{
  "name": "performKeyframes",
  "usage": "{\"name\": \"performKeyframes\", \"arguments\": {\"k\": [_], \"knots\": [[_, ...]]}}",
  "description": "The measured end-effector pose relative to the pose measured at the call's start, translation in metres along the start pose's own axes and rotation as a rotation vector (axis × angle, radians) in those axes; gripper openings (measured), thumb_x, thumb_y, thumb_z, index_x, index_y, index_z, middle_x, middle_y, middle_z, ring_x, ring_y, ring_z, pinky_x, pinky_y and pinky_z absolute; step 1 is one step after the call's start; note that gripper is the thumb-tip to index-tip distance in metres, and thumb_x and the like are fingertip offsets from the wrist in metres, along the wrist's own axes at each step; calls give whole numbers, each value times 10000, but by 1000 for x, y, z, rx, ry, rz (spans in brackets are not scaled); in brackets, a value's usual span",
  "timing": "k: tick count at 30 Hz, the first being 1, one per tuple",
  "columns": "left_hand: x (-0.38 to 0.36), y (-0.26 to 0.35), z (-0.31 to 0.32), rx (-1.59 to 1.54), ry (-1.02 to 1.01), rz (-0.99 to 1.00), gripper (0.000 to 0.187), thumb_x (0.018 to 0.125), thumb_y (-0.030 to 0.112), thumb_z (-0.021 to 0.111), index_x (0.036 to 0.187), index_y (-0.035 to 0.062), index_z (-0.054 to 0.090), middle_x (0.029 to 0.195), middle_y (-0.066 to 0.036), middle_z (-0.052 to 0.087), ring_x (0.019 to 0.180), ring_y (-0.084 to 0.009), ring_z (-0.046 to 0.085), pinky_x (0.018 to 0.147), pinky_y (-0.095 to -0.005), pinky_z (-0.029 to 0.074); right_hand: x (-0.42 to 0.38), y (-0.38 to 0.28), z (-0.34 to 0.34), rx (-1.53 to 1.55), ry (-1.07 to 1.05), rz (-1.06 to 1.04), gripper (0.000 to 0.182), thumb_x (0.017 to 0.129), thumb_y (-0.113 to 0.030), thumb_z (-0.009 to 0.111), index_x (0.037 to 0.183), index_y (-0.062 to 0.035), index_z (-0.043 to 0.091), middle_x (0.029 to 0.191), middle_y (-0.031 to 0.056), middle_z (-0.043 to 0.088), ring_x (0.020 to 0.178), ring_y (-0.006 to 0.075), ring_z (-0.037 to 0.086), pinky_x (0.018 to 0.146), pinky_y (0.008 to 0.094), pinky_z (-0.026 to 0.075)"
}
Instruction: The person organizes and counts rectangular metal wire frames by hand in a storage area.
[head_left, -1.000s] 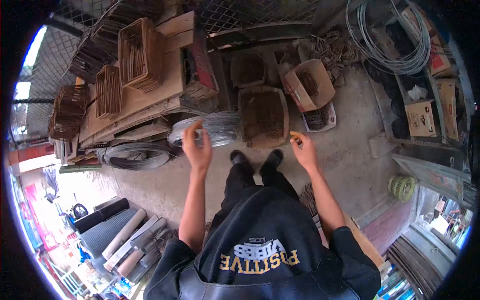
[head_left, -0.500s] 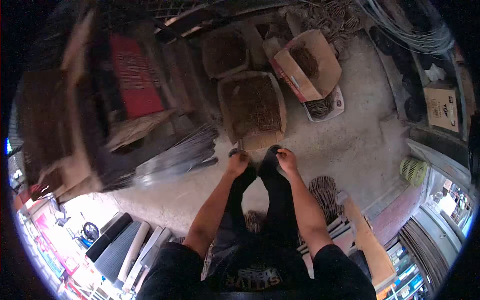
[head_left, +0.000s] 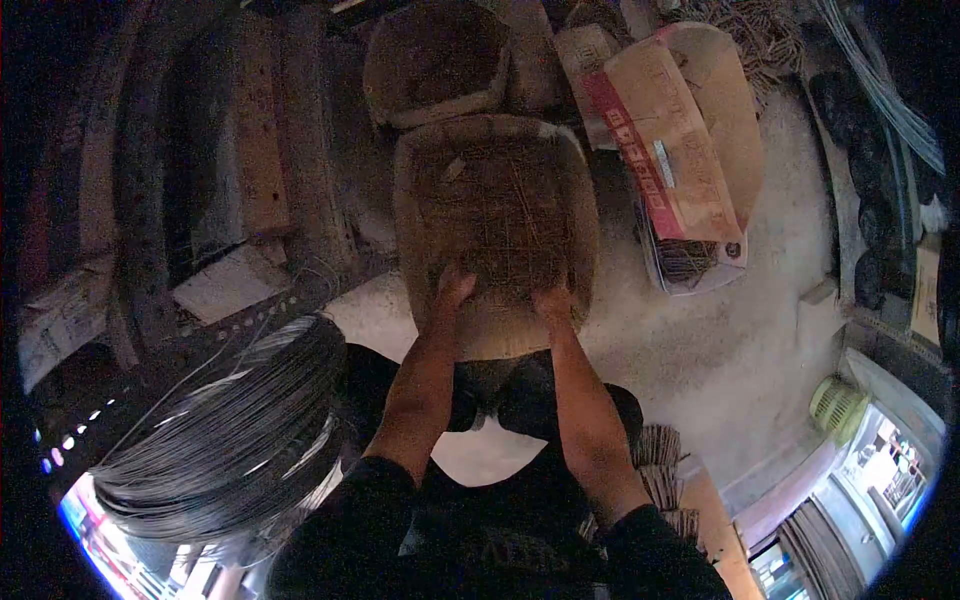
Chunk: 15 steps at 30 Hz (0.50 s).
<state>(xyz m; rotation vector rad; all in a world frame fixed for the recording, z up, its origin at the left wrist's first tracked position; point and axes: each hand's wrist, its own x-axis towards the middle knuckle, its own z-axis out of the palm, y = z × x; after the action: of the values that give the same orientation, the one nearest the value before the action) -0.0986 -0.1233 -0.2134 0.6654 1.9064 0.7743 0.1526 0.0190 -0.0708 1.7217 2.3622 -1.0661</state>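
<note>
A wide box with worn, pale edges stands on the floor in front of the knees. It holds a mass of thin brown metal pieces. My left hand is at the near left part of the box, low over the pieces, its fingertips dark and hard to make out. On the near right part is my right hand, also low over the pieces, its fingers lost in shadow. What either hand holds, if anything, is hidden.
A coil of wire lies at the left. Behind is another filled box. To the right stand a red and brown carton and a yellow-green basket. Bundled pieces lie by the right elbow.
Both hands have moved forward from near the feet into the box. The view has come closer to the box, the knees are bent, and the wire coil shows clearly at the left.
</note>
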Motion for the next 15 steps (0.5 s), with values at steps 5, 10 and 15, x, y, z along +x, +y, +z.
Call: {"name": "performKeyframes", "arguments": {"k": [5,10,15], "knots": [[1,26,-1,-126,49,11,405,1033,233,550,1382,41,615,1177,-156,700,955,-271,681,849,-442,562,44,17,16,126,-377,357,991,880,-489,714,1656,-82,251,1492,221,562,1141,394,679,920,489,588],[-12,51,-6,-201,85,28,414,1011,168,555,1400,38,611,1176,-144,698,969,-246,671,857,-413,557,41,-39,-45,361,-476,412,988,886,-432,721,1681,-162,199,1528,235,525,1172,411,667,960,493,580],[-73,110,-23,-256,186,63,436,990,103,561,1418,35,607,1174,-132,697,983,-221,662,865,-383,552,23,-26,-51,-17,-284,116,803,898,-371,700,1623,-240,381,1428,234,610,1165,383,676,988,455,565]]}}
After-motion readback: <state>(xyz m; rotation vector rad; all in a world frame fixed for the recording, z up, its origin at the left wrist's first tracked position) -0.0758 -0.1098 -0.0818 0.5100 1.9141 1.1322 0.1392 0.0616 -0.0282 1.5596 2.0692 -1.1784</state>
